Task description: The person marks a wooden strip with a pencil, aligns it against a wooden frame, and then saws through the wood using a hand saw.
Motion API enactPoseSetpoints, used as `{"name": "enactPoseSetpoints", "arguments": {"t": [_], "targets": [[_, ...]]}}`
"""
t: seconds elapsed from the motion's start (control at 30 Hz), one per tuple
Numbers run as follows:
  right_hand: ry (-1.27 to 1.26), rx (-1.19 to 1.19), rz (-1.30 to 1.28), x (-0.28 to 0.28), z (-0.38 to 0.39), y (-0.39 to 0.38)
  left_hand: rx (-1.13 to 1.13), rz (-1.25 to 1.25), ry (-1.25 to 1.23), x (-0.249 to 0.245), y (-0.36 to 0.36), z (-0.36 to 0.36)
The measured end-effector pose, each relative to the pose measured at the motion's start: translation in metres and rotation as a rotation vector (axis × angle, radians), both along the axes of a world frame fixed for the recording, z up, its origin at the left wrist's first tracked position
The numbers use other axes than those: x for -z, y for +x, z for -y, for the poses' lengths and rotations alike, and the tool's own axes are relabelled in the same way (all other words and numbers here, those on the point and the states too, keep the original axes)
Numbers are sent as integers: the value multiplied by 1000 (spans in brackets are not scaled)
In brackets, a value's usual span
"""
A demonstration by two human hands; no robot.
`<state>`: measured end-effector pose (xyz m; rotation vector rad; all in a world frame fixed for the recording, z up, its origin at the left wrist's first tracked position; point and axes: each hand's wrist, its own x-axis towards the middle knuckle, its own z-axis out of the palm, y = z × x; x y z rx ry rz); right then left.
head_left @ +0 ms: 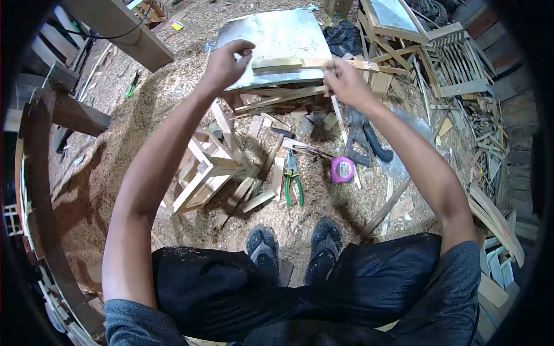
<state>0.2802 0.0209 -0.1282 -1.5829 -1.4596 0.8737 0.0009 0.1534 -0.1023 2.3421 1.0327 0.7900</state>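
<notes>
My left hand [228, 64] is raised at the left edge of a pale metal-topped board [277, 37]. Its fingers are curled toward the thumb, and anything between them is too small to make out. My right hand [346, 83] is closed, its fingertips in front of a long wooden strip [317, 63] lying along the board's near edge. What those fingers hold, if anything, is hidden. A shorter wood piece [277, 64] lies on the strip's left part. Below, a thin wooden slat [280, 100] slants up toward my right hand.
Wood shavings cover the ground. Green-handled pliers [293, 181], a pink tape measure [342, 170], a hammer [283, 132] and a handsaw [358, 141] lie before my feet. A small wooden frame [205, 170] stands left of them. Timber posts [118, 32] rise at left; slatted wood [456, 63] is stacked right.
</notes>
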Motion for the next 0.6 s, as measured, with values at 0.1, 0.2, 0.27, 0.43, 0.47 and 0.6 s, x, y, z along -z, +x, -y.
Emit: {"name": "enactPoseSetpoints", "arguments": {"t": [0.1, 0.2, 0.27, 0.43, 0.47, 0.6], "targets": [[325, 83, 299, -11, -32, -7, -156, 37, -472, 7, -20, -28], [88, 108, 435, -21, -48, -22, -283, 197, -805, 4, -15, -14], [15, 151, 422, -16, -59, -25, -348, 261, -848, 19, -7, -20], [-116, 182, 441, 0, -79, -20, -406, 246, -816, 30, 10, -25], [-28, 232, 463, 14, -84, -19, -393, 304, -826, 32, 13, -24], [-19, 250, 453, 23, -88, -19, -391, 208, -814, 31, 15, -24]]}}
